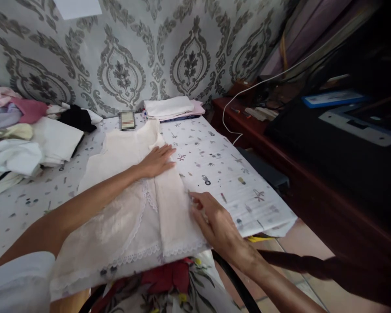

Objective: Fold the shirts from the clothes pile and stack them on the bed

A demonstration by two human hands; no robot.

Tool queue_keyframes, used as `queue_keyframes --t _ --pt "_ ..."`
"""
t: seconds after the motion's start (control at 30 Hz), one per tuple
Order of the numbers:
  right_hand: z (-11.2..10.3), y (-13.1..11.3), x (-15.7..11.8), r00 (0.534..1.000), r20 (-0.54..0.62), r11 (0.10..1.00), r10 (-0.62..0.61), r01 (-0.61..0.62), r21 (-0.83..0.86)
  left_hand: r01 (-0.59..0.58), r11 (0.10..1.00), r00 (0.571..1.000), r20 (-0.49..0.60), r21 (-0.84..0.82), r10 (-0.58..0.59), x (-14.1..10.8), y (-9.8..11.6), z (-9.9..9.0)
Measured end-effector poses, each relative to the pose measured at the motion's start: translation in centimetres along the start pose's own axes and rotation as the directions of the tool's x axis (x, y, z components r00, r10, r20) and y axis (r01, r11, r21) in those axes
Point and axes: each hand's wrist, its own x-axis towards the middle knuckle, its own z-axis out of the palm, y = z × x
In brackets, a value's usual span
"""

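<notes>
White garment (120, 226) on printed cloth (215, 163) stretching rightward past it, left hand (158, 161) spread on garment, right hand (217, 217) curled at its right edge, pinch unclear, clothes pile (52, 139) left of it, desk (313, 184) right.

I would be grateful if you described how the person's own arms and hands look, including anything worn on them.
The left hand and right hand are both bare, with no gloves. A plain white sleeve covers the left arm down to near the elbow. The right forearm is uncovered as far as it shows. No watch or bracelet is visible.
</notes>
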Motion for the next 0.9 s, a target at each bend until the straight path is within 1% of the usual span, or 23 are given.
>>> queue_keyframes --t 0.07,0.13,0.17,0.2,0.23,0.27,0.33,0.37,0.4,0.43,0.47,0.53,0.57,0.6,0.63,0.67,0.7,0.73,0.77,0.8,0.83,0.87,0.9 --pt "-0.3 0.7 -0.7 0.99 0.085 0.994 0.112 -0.11 -0.02 -0.038 0.999 0.999 -0.019 -0.008 0.037 0.2 -0.5 0.1" --pt "-0.7 0.7 -1.3 0.968 0.145 0.979 0.205 -0.204 -0.022 -0.106 0.994 0.994 -0.028 0.034 0.107 0.4 -0.8 -0.1" --pt "-0.8 0.6 -1.5 0.956 0.157 0.968 0.247 -0.251 0.005 -0.143 0.988 0.989 -0.03 0.064 0.145 0.5 -0.9 -0.2" --pt "-1.0 0.3 -1.6 0.945 0.162 0.952 0.284 -0.297 0.067 -0.179 0.979 0.983 -0.03 0.094 0.183 0.7 -1.0 -0.3" --pt "-1.1 0.0 -1.7 0.932 0.176 0.924 0.319 -0.347 0.163 -0.211 0.97 0.976 -0.03 0.12 0.216 0.9 -1.1 -0.3" --pt "-1.2 -0.3 -1.8 0.913 0.202 0.873 0.353 -0.4 0.28 -0.232 0.963 0.971 -0.034 0.139 0.238 1.1 -1.2 -0.4" --pt "-1.4 -0.6 -2.0 0.864 0.278 0.714 0.42 -0.503 0.487 -0.244 0.957 0.965 -0.053 0.155 0.255 1.6 -1.5 -0.4" --pt "-1.5 -0.6 -2.2 0.842 0.31 0.644 0.443 -0.539 0.544 -0.241 0.958 0.965 -0.065 0.156 0.253 1.8 -1.6 -0.3" --pt "-1.6 -0.5 -2.4 0.83 0.324 0.613 0.454 -0.555 0.562 -0.233 0.96 0.966 -0.077 0.155 0.247 1.9 -1.6 -0.3" --pt "-1.7 -0.4 -2.6 0.83 0.321 0.633 0.455 -0.556 0.539 -0.226 0.962 0.967 -0.084 0.151 0.24 2.0 -1.6 -0.2" --pt "-1.8 -0.2 -2.8 0.842 0.306 0.693 0.444 -0.539 0.478 -0.22 0.964 0.969 -0.084 0.148 0.233 1.9 -1.4 -0.3" --pt "-2.2 -0.1 -3.0 0.884 0.245 0.845 0.399 -0.458 0.277 -0.203 0.967 0.973 -0.08 0.155 0.217 1.5 -0.8 -0.4" --pt "-2.3 -0.1 -3.1 0.914 0.182 0.903 0.363 -0.393 0.172 -0.188 0.969 0.975 -0.086 0.159 0.203 1.1 -0.3 -0.6" --pt "-2.3 -0.3 -3.1 0.948 0.1 0.947 0.303 -0.312 0.084 -0.165 0.974 0.979 -0.098 0.156 0.182 0.6 0.3 -0.7" --pt "-2.3 -0.6 -3.1 0.978 0.023 0.978 0.209 -0.209 0.011 -0.137 0.98 0.981 -0.114 0.143 0.154 -0.1 1.0 -0.8" --pt "-2.0 -0.8 -3.1 0.996 -0.034 0.995 0.086 -0.088 -0.054 -0.11 0.987 0.984 -0.128 0.122 0.125 -0.8 1.8 -0.9" --pt "-1.6 -1.1 -3.1 0.997 -0.055 0.992 -0.052 0.046 -0.119 -0.089 0.991 0.986 -0.129 0.096 0.101 -1.6 2.6 -0.7" --pt "-1.0 -1.3 -3.3 0.983 -0.034 0.968 -0.182 0.173 -0.184 -0.076 0.995 0.99 -0.115 0.07 0.084 -2.5 3.3 -0.5" --pt "-0.2 -1.3 -3.5 0.957 0.018 0.927 -0.289 0.284 -0.244 -0.07 0.996 0.993 -0.089 0.052 0.075 -3.2 3.9 0.0" --pt "0.6 -1.2 -3.8 0.929 0.074 0.881 -0.362 0.367 -0.299 -0.072 0.997 0.996 -0.054 0.041 0.075 -3.9 4.4 0.5" --pt "1.4 -0.9 -4.1 0.908 0.118 0.84 -0.403 0.418 -0.346 -0.067 0.997 0.997 -0.021 0.03 0.068 -4.4 4.8 1.2" --pt "2.2 -0.5 -4.4 0.892 0.142 0.808 -0.43 0.45 -0.381 -0.058 0.998 0.998 0.0 0.022 0.058 -4.7 4.9 1.8" --pt "2.7 -0.1 -4.6 0.885 0.156 0.789 -0.438 0.462 -0.405 -0.053 0.998 0.998 0.019 0.015 0.053 -4.9 5.0 2.3"
